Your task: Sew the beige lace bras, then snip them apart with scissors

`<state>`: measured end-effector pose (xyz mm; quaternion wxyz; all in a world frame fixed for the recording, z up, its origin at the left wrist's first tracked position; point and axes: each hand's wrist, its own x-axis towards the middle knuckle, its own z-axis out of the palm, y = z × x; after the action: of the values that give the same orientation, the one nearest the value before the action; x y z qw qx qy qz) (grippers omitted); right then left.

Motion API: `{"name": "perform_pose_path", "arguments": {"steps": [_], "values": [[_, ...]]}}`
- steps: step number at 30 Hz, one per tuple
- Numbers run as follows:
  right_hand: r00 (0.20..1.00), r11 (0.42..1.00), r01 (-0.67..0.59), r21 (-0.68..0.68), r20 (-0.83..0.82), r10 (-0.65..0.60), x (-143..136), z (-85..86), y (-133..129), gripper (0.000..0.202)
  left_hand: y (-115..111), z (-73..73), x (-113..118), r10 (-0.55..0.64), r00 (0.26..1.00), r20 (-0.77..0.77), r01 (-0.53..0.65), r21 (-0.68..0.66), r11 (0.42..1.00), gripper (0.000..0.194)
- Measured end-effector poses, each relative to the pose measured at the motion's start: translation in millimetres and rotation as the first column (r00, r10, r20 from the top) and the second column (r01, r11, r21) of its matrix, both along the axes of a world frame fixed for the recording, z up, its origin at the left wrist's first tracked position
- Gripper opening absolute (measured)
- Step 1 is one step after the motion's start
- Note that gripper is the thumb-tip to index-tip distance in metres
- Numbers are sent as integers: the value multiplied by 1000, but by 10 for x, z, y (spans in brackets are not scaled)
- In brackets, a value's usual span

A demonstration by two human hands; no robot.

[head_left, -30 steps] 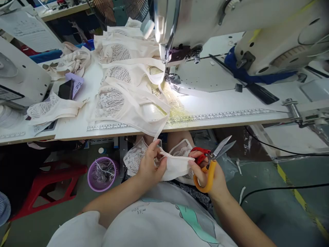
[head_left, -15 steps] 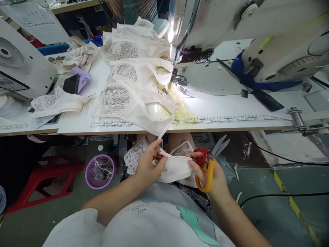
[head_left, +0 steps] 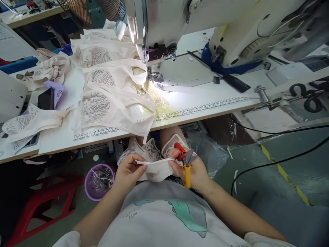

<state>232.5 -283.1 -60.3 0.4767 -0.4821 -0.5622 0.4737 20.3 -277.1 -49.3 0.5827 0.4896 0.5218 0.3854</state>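
Note:
Over my lap lies a white lace bra (head_left: 156,171), its band stretched between my two hands. My left hand (head_left: 130,170) pinches the band's left end between thumb and fingers. At the other end, my right hand (head_left: 191,168) grips the band's edge with thumb and fingertips. Scissors (head_left: 187,173) with one red and one orange handle also sit in my right hand, their blades pointing away to the right. Just beyond my hands, a strap of the nearest bra (head_left: 115,106) in the row on the table hangs over the front edge.
A lit sewing machine (head_left: 164,20) stands on the table (head_left: 205,109), beside several layered white bras. A phone (head_left: 46,99) and another bra piece (head_left: 33,120) lie at left. On the floor are a purple bin (head_left: 89,192) and a red stool (head_left: 43,206).
My view has turned to the right, so the table appears tilted and further left. Both hands still hold the bra band, now pulled straighter; the scissors have rotated within my right hand.

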Motion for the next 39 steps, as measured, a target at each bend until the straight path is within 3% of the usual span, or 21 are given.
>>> {"name": "perform_pose_path", "arguments": {"steps": [3, 5, 7, 10, 12, 14, 17, 19, 24, 28, 32, 39], "values": [[992, 996, -79, 44, 97, 75, -10, 31, 20, 13, 52, 179, -108, -197, 969, -152, 216, 116, 970, 21], [978, 982, -178, 56, 122, 170, -19, 81, 50, 16, 121, 389, -98, -328, 894, -305, 406, 240, 882, 29], [954, 959, -272, 72, 152, 259, -36, 145, 80, 20, 208, 595, -26, -388, 787, -480, 567, 312, 763, 27], [930, 943, -326, 70, 204, 306, -65, 222, 95, 16, 331, 736, 98, -462, 612, -642, 735, 245, 632, 10], [937, 953, -301, 37, 198, 288, -75, 236, 83, 12, 379, 698, 131, -545, 554, -628, 779, 162, 605, 15], [953, 966, -258, -11, 163, 257, -76, 220, 61, 13, 391, 606, 118, -578, 592, -562, 750, 121, 651, 18], [975, 972, -213, -97, 42, 218, -69, 169, 29, 21, 361, 474, 62, -514, 723, -462, 631, 139, 763, 16], [978, 966, -209, -151, -41, 205, -71, 136, 10, 24, 324, 421, 30, -481, 781, -398, 577, 166, 800, 15], [986, 968, -164, -188, -43, 159, -109, 109, -9, 22, 237, 405, 2, -372, 823, -429, 495, 221, 840, 10], [995, 994, -98, -56, 27, 100, -109, 184, 34, 13, 228, 491, 30, -286, 860, -423, 410, 239, 880, 9], [994, 995, -96, 41, 50, 94, -58, 252, 74, 14, 252, 557, 73, -257, 928, -271, 298, 123, 947, 12], [990, 988, -139, -66, -5, 139, -12, 220, 78, 11, 258, 502, 93, -217, 969, -114, 217, -13, 976, 19]]}}
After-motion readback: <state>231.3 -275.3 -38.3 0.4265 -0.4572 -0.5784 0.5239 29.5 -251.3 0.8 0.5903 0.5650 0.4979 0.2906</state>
